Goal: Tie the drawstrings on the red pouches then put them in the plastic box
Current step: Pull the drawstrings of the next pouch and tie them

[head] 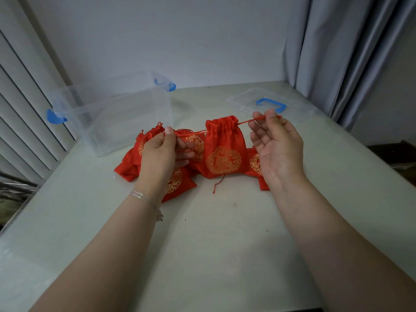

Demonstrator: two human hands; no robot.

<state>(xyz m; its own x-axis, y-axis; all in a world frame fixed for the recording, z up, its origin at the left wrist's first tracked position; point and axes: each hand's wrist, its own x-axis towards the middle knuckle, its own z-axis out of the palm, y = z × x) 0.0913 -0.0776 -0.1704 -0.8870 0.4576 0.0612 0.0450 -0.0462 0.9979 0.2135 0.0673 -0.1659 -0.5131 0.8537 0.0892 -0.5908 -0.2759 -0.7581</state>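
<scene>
A red pouch [224,152] with a gold emblem is held up above the tabletop [213,233], its mouth gathered shut by drawstrings [252,121] pulled taut to either side. The left string is pinched in the grip of the left hand [163,152]; the right string is pinched between thumb and forefinger of the right hand [275,143], the other fingers spread loose. More red pouches [130,167] are heaped beneath and behind. A clear plastic box [117,115] with blue latches is seen open at left, its lid [267,103] laid flat at right.
</scene>
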